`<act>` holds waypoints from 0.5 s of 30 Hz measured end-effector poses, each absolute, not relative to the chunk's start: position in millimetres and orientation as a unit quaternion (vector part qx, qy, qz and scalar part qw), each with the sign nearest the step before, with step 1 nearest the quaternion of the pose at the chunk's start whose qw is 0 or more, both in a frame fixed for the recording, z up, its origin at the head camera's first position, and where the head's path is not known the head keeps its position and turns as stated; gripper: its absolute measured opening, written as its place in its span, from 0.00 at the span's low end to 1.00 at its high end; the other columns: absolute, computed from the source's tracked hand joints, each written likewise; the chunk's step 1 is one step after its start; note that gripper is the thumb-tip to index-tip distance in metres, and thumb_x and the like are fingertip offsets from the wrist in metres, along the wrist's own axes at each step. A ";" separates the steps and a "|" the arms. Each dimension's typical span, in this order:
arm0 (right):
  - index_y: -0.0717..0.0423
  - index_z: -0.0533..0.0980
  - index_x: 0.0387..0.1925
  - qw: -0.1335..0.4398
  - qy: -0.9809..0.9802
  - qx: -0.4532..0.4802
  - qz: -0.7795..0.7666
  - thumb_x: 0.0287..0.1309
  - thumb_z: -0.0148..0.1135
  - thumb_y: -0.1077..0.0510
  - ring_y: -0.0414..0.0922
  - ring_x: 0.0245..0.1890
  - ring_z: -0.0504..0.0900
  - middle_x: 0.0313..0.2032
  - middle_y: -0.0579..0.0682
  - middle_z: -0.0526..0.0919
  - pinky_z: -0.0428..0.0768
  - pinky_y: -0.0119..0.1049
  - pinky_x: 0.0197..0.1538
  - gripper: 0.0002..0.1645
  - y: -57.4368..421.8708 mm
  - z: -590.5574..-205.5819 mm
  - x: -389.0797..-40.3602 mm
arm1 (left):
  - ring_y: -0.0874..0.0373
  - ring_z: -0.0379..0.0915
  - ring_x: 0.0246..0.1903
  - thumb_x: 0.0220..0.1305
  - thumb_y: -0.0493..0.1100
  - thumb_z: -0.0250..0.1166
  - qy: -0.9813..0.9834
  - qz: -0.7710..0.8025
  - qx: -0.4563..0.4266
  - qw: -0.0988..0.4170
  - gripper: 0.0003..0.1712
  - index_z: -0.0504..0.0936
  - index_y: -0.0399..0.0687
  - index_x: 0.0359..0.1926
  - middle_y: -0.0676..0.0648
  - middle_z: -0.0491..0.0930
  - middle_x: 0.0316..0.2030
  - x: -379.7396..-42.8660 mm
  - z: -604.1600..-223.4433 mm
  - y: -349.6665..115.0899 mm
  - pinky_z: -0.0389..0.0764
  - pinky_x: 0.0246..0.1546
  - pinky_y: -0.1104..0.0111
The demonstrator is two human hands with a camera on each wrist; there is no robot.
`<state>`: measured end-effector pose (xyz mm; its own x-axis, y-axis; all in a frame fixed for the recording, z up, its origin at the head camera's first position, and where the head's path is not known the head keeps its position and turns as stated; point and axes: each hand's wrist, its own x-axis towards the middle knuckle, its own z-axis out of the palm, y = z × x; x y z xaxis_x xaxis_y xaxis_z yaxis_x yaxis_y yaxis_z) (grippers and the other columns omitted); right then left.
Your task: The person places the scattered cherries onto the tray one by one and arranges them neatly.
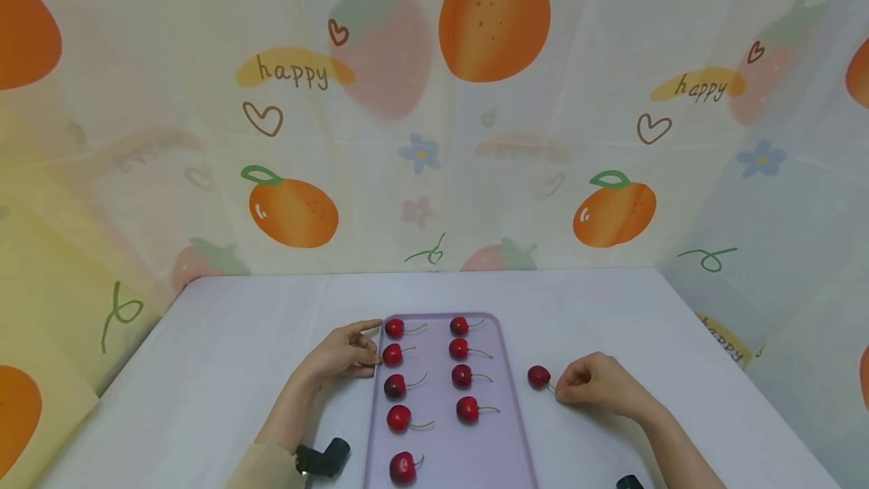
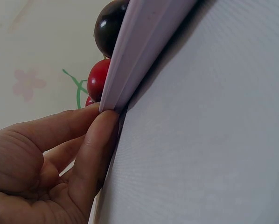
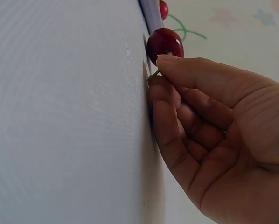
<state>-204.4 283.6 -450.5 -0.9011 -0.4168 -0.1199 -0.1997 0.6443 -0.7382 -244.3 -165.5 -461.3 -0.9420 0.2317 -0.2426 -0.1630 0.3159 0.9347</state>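
A shallow lilac tray (image 1: 434, 436) lies on the table with red cherries in two columns, their thin green stems pointing right. The left column includes a cherry (image 1: 402, 468) nearest the front; the right column ends at another cherry (image 1: 468, 410). My left hand (image 1: 342, 352) touches the tray's left edge near its far corner, index finger extended and thumb lower along the rim. Right of the tray, my right hand (image 1: 600, 383) pinches the stem of a dark red cherry (image 3: 165, 44) between thumb and fingers. The fruit itself hangs out past the fingertips, low over the table.
The white table (image 1: 258, 308) reaches back to a fruit-printed cloth (image 1: 434, 195), which also hangs at both sides. A black wrist device (image 1: 324, 459) is on the left wrist, and part of another black device (image 1: 629, 482) shows near the right forearm.
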 end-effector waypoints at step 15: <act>0.54 0.85 0.30 0.145 0.884 -0.189 -0.402 0.53 0.71 0.56 0.30 0.28 0.76 0.28 0.47 0.87 0.76 0.24 0.32 0.06 277.0 -442.7 -202.3 | 0.59 0.77 0.31 0.59 0.32 0.65 0.791 0.587 0.027 0.172 0.40 0.63 0.41 0.72 0.44 0.75 0.37 -243.9 -460.8 -166.6 0.89 0.34 0.67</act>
